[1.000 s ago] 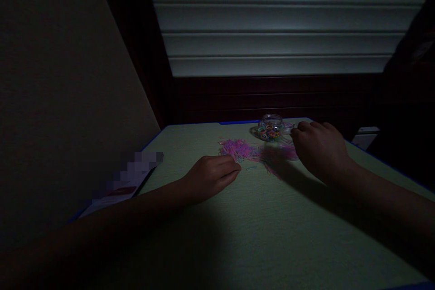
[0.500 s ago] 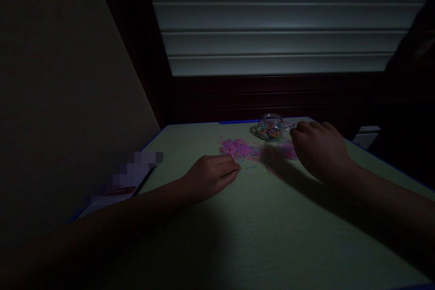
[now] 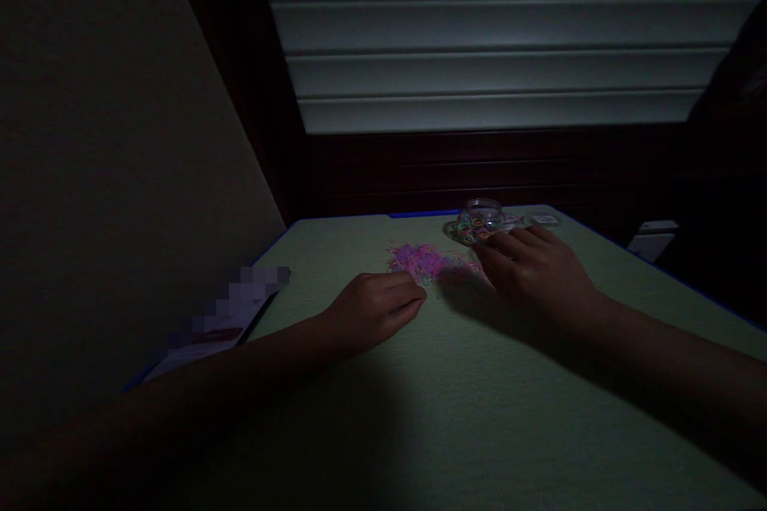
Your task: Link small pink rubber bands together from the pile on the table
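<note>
My left hand (image 3: 377, 311) rests on the table just in front of a pile of small pink and purple elastic bands (image 3: 416, 261). Its thumb and fingers are pinched together, and whatever is between them is too dark to make out. Over the right part of the pile hangs my right hand (image 3: 530, 267), fingers bent and somewhat apart, with nothing visible in them. Behind its fingertips stands a clear round jar (image 3: 479, 219) holding colourful bands. A tiny pale-blue band (image 3: 439, 296) lies between the hands.
The pale green table (image 3: 455, 399) has a blue edge. A clear lid-like piece with a white label (image 3: 543, 219) lies at the back right. Papers (image 3: 224, 327) lie at the left edge. Beyond the table is a slatted panel (image 3: 491, 72). The scene is dim.
My right hand has moved left and slightly down, from beside the jar to over the pile, uncovering the labelled clear piece. My left hand has stayed nearly still.
</note>
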Demonstrator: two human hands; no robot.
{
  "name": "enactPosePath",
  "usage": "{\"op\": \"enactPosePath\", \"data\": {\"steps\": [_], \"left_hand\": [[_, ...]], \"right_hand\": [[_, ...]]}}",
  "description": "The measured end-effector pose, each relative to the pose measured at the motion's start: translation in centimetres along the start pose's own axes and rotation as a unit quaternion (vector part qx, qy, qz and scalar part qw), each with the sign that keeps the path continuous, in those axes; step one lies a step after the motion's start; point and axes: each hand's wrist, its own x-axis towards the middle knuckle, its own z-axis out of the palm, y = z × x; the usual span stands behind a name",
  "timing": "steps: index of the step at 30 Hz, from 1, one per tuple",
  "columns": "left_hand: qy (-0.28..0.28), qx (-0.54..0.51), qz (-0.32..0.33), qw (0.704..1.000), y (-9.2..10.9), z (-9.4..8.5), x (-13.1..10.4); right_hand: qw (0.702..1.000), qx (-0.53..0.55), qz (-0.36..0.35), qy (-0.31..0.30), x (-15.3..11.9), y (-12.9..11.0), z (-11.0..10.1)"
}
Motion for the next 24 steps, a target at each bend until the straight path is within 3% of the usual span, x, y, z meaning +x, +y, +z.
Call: {"op": "enactPosePath", "data": {"steps": [4, 9, 14, 24], "left_hand": [[0.007, 0.001, 0.002, 1.000, 0.0, 0.1, 0.0], [0.005, 0.006, 0.001, 1.000, 0.2, 0.0, 0.1], [-0.004, 0.015, 0.001, 1.000, 0.2, -0.2, 0.2], [-0.008, 0.006, -0.005, 1.000, 0.2, -0.1, 0.1]], "right_hand": [[0.969, 0.245, 0.015, -0.017, -0.2, -1.7, 1.3], [0.927, 0.369, 0.057, -0.030, -0.1, -2.6, 2.0], [0.919, 0.385, 0.078, -0.028, -0.1, -2.4, 2.4], [0.955, 0.289, 0.052, -0.049, -0.1, -2.1, 3.0]]}}
